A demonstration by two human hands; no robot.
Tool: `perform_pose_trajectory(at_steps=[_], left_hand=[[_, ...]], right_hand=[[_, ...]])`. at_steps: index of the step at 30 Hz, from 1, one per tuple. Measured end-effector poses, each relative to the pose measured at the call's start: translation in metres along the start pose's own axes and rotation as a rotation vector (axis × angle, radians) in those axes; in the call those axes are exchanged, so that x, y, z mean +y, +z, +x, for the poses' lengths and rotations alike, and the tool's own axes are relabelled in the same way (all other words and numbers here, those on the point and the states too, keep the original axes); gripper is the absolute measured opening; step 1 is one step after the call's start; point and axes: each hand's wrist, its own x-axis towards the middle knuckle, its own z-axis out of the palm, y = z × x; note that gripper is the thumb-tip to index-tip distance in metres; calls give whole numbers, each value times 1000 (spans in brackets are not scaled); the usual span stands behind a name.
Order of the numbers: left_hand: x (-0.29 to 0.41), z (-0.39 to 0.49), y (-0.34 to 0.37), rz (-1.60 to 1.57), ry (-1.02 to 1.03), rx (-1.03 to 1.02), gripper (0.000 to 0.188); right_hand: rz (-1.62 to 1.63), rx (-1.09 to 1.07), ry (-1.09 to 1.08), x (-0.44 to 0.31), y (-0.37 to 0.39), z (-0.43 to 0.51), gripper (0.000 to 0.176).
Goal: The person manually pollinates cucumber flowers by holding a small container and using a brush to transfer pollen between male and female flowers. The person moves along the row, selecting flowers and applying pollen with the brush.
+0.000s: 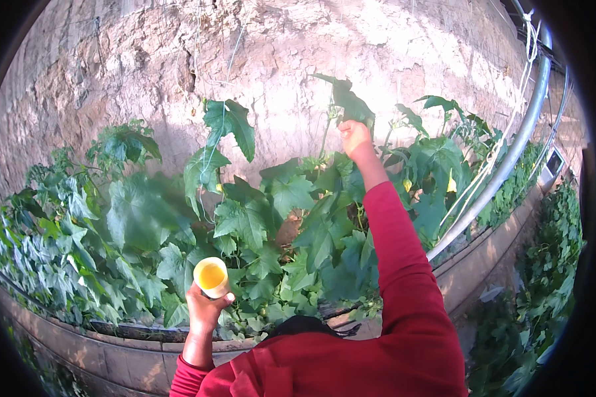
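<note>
In my left hand (204, 306) is a pale cup (211, 277) with yellow contents, held upright low in front of me, over the leaves. My right hand (356, 139) reaches out towards the earthen wall, its fingers closed together at the lower edge of a large green leaf (352, 101) near the top of a vine. Whether the fingers pinch the leaf, its stem or something small cannot be told. Just left of that hand rises a vine stem (325, 130). Lobed leaves (243, 218) of the climbing plants spread below both hands.
A cracked earthen wall (278, 59) stands behind the plants. Blue twine (222, 124) hangs by a vine at centre left. On the right, a curved metal pipe (506, 164) and white ropes (519, 109) slant down into the foliage. A yellow flower (451, 183) shows beside them. A low edging (129, 355) borders the bed.
</note>
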Motion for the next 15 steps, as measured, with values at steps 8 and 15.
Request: perform_pose_trajectory(at_steps=[8, 15], left_hand=[[16, 17, -9, -23, 30, -57, 62], [17, 57, 20, -98, 50, -103, 63]], right_hand=[[409, -582, 306, 41, 53, -23, 31], [349, -265, -228, -29, 57, -109, 20]])
